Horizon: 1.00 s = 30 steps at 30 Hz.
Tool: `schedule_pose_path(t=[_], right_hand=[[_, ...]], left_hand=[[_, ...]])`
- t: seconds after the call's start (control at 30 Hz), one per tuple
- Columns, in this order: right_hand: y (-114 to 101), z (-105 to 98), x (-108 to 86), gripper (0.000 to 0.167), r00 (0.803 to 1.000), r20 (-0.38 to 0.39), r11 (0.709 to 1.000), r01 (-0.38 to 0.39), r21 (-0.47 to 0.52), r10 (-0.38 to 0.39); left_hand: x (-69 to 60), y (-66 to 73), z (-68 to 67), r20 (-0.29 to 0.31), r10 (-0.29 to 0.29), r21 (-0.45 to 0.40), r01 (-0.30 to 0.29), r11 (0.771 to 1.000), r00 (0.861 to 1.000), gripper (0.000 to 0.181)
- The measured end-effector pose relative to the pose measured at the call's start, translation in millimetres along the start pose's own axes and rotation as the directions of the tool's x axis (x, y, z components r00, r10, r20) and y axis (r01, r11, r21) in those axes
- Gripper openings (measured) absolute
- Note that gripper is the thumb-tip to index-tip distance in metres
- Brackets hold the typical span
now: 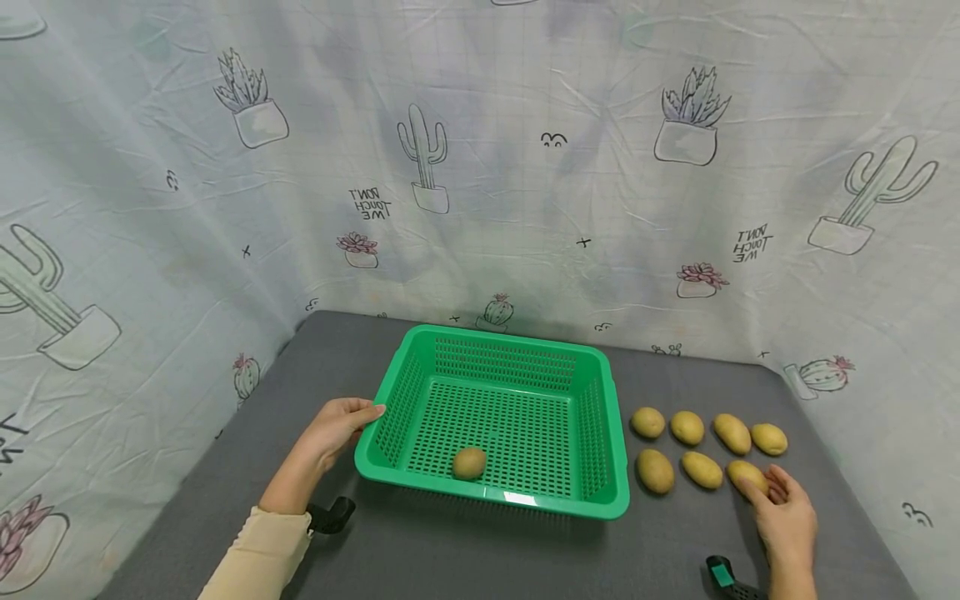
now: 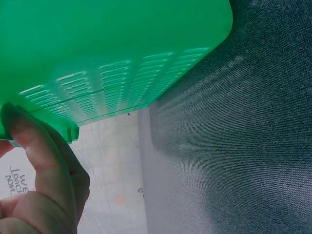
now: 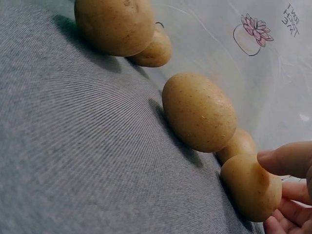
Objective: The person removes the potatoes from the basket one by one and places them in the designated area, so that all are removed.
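A green plastic basket (image 1: 491,497) with slotted walls stands on the table, and a single potato (image 1: 469,463) lies inside near its front wall. My left hand (image 1: 341,427) grips the basket's left rim between thumb and fingers; in the left wrist view the fingers (image 2: 46,161) bend over the rim. To the right of the basket, several loose potatoes (image 1: 702,470) lie in two rows. My right hand (image 1: 787,512) holds the front row's rightmost potato (image 1: 746,477), thumb on one side and fingers on the other. That potato (image 3: 251,187) rests on the cloth in the right wrist view.
Dark grey cloth covers the table (image 1: 420,550). A pale curtain (image 1: 510,192) printed with cacti hangs behind it and along both sides. A dark strap-on device (image 1: 330,515) sits at the left wrist, another device (image 1: 727,575) at the right.
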State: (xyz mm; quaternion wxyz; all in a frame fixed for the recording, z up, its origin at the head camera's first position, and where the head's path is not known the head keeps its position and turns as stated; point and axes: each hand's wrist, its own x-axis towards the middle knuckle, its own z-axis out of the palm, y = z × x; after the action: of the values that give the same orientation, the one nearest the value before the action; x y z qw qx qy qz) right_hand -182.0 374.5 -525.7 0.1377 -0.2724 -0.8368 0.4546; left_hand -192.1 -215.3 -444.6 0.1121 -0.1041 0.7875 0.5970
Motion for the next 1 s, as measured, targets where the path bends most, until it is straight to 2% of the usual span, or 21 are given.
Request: schedule_pose_path(t=[0.17, 0.37, 0.57, 0.7, 0.83, 1.0], right_hand=[[-5, -3, -2.9, 0.059, 0.993, -0.090, 0.997, 0.074, 0.028, -0.071], [-28, -8, -10.4, 0.055, 0.976, -0.150, 0.985, 0.166, 0.037, -0.159], [-56, -8, -21.0, 0.053, 0.945, -0.152, 0.944, 0.309, 0.116, -0.291], [-76, -6, -32.8, 0.052, 0.927, -0.114, 0.917, 0.370, 0.149, -0.356], [-93, -3, -44.9, 0.049, 0.890, -0.069, 0.871, 0.454, 0.186, -0.450], [-111, 3, -62.9, 0.049, 0.815, -0.003, 0.797, 0.567, 0.208, -0.580]], left_hand=[[-0.5, -0.2, -0.1, 0.006, -0.001, 0.006, 0.001, 1.000, 1.000, 0.048], [-1.3, 0.4, -0.6, 0.009, 0.004, 0.014, -0.004, 1.000, 1.000, 0.048], [-2.0, 1.3, -1.4, 0.014, 0.006, 0.003, -0.007, 1.000, 1.000, 0.049], [-2.7, 1.8, -2.9, 0.007, 0.003, 0.005, -0.003, 1.000, 1.000, 0.048], [-3.4, 2.2, -2.0, 0.006, 0.005, 0.012, -0.005, 1.000, 1.000, 0.048], [-2.9, 2.5, -0.5, 0.002, -0.005, 0.005, 0.005, 1.000, 1.000, 0.049]])
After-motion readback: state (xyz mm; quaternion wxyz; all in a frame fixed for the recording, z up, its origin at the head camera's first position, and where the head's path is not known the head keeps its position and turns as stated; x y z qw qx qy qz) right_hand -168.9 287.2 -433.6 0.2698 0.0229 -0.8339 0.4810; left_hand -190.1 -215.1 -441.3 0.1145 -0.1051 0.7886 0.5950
